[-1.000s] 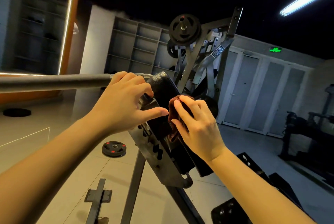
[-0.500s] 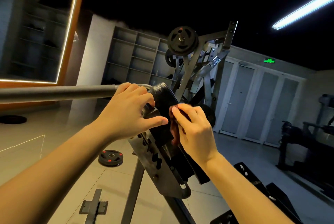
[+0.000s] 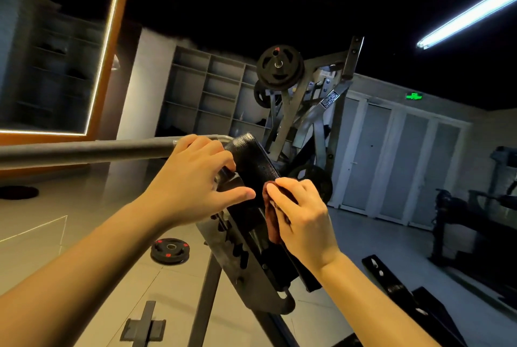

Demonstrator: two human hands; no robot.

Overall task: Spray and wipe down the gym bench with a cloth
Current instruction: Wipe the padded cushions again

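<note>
Two bare hands are working at a black textured gym bench pad (image 3: 251,159), which is tilting on its grey steel frame (image 3: 237,257). With curled fingers the left hand (image 3: 193,181) is gripping the pad's edge, its thumb stretching straight out. Just past that thumb tip, the right hand (image 3: 305,218) is bunching a dark red cloth (image 3: 272,220) under bent fingers, pressing it against the pad. Behind the left knuckles a long grey bar (image 3: 84,151) is running away.

Bench pad (image 3: 251,162): black vinyl-type cover, pebbled grain, slight sheen at top edge. Cloth (image 3: 272,215): dark red-brown fabric, soft, crumpled, matt. Bar (image 3: 84,151): grey metal, matt, fine rough finish; end nr pad looks polished. Bracket (image 3: 237,260) under pad: grey steel plate, dull, scuffed. Floor (image 3: 70,223): pale tiles, glossy, reflective. Weight plate (image 3: 170,250) on floor: black, matt, rubber-like w/ red marks.
</note>
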